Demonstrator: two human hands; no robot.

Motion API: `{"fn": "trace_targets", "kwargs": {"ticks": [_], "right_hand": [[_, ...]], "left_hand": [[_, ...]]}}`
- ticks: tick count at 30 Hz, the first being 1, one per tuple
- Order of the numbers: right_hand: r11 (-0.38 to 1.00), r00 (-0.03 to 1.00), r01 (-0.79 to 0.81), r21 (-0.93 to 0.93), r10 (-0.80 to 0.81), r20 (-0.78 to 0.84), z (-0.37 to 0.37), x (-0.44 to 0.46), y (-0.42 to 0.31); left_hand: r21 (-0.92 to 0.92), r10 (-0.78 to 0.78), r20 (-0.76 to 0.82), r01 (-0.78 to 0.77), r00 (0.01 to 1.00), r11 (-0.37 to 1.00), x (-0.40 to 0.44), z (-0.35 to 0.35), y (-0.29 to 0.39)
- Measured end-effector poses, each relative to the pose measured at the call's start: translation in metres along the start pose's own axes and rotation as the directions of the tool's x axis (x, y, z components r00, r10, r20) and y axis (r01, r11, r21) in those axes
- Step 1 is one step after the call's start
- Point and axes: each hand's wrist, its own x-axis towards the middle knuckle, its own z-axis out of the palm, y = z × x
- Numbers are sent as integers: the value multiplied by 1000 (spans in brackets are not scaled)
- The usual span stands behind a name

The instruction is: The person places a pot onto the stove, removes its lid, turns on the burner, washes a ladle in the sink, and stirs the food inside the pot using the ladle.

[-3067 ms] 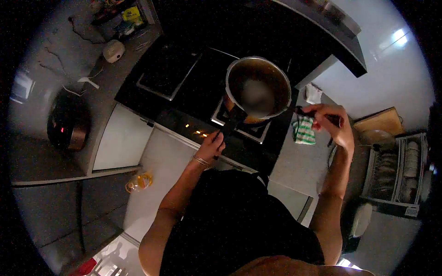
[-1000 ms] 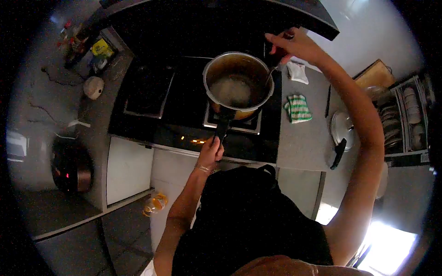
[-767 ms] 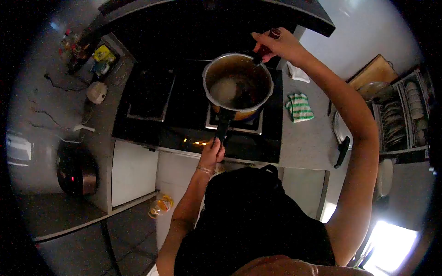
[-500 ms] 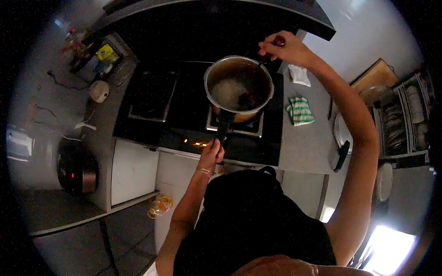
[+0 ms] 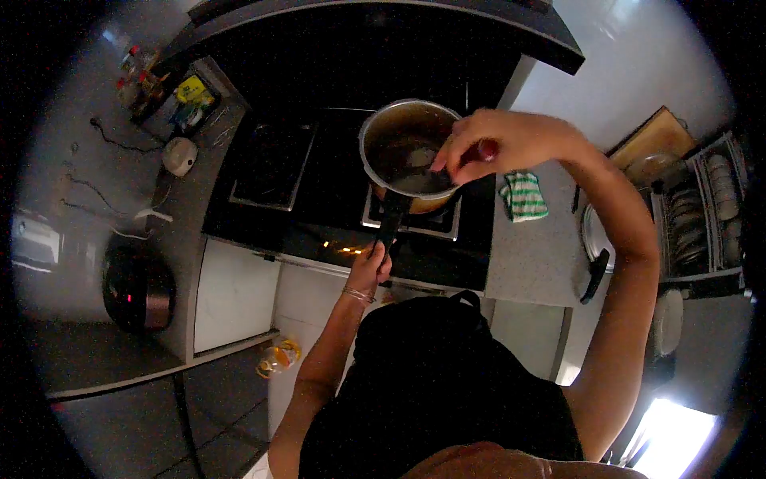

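A deep metal pot (image 5: 369, 164) with a long black handle (image 5: 391, 219) stands over the right burner, brownish inside with a pale patch of contents. My left hand (image 5: 371, 267) is closed around the lower end of that handle. Over the pot's right rim, my right hand (image 5: 483, 144) grips a cooking utensil with a dark red handle end (image 5: 487, 149). Its lower part reaches into the pot; my fingers and the dim light hide its head, so its exact kind is unclear.
The black cooktop (image 5: 335, 239) has a second burner (image 5: 271, 168) on the left. On the right counter lie a green-and-white striped cloth (image 5: 524, 196) and a lid with a black handle (image 5: 594, 275), near a dish rack (image 5: 702, 203). A rice cooker (image 5: 136, 287) stands left.
My right hand has moved down and toward me, from beyond the pot's far right rim to over its right side, with the utensil. My left hand stays on the pot handle.
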Motion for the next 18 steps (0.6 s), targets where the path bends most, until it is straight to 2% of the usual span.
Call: {"fn": "trace_targets", "kwargs": {"ticks": [1, 4, 8, 11, 14, 17, 18], "right_hand": [[1000, 1000, 6, 29, -5, -12, -6, -6, -2], [991, 993, -87, -97, 79, -83, -23, -13, -2], [970, 991, -41, -241, 8, -135, -12, 6, 37], [987, 996, -52, -151, 40, -81, 3, 22, 48], [979, 999, -36, -203, 40, 16, 9, 23, 29], [994, 999, -24, -107, 28, 31, -3, 11, 1], [993, 996, -84, -88, 84, -2, -11, 9, -7]], "left_hand": [[-5, 1, -6, -1, 1000, 1000, -1, 2, 2], [11, 4, -16, -4, 1000, 1000, -2, 1, -1], [4, -13, 7, 13, 1000, 1000, -5, 4, 6], [13, -31, 23, 31, 999, 999, -4, -2, 3], [-8, -27, 25, 27, 999, 1000, -1, -4, -2], [-10, -19, 25, 19, 1000, 1000, -2, 0, 3], [-17, -18, 2, 18, 1000, 1000, -3, 2, 2]]}}
